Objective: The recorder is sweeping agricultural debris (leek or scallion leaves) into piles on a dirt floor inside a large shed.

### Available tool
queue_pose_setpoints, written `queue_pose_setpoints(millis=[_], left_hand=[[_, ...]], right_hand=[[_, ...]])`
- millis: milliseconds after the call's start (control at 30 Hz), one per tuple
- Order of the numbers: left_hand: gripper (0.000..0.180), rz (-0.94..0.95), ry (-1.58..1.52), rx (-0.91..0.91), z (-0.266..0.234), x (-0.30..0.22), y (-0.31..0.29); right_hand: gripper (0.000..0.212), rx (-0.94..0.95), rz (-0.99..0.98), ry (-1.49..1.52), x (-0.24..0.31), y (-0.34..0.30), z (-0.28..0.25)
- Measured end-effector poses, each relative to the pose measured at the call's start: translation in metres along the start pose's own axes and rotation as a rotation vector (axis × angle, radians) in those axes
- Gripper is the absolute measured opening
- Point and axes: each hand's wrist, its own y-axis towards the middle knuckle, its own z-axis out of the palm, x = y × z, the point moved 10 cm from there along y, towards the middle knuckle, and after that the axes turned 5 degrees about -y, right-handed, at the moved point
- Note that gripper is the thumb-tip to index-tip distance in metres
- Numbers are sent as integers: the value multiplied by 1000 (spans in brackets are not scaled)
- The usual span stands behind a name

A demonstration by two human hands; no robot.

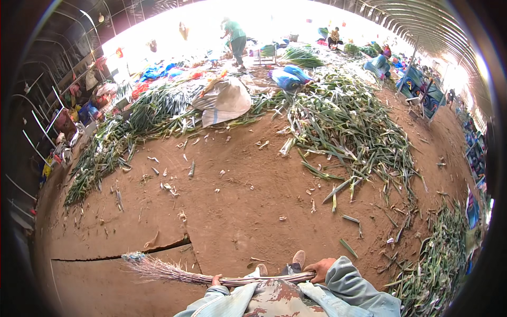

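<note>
Lying along the left edge of the dirt floor (237,211), a long bank of green onion stalks (105,153) runs up toward the back. Near the bottom, a twig broom (211,276) stretches almost level across the ground, its brushy head (145,266) resting just below a dark crack (121,256) in the soil. The left hand (215,280) wraps around the broom's bound stem, only its knuckles showing above a pale blue sleeve. Further along, the right hand (319,269) closes around the handle end (fingers curled over it), just beside a shoe tip (299,258). A white sack (224,100) lies at centre back. Rightward, a broad heap of cut leaves (348,127) spreads over the ground.
</note>
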Motion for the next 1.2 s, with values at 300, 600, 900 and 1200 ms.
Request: queue_pose_setpoints(millis=[300,600,900,1200], left_hand=[[32,24,-26,-16,-1,0,2],[31,-142,-89,25,-17,18,35],[29,-49,-185,11,-36,11,52],[21,145,-206,-144,-35,-6,8]], right_hand=[[60,21,7,7,-2,9,1],[61,-17,-19,18,5,13,-5],[58,-4,-77,34,34,16,-33],[54,-4,-94,11,37,32,-42]])
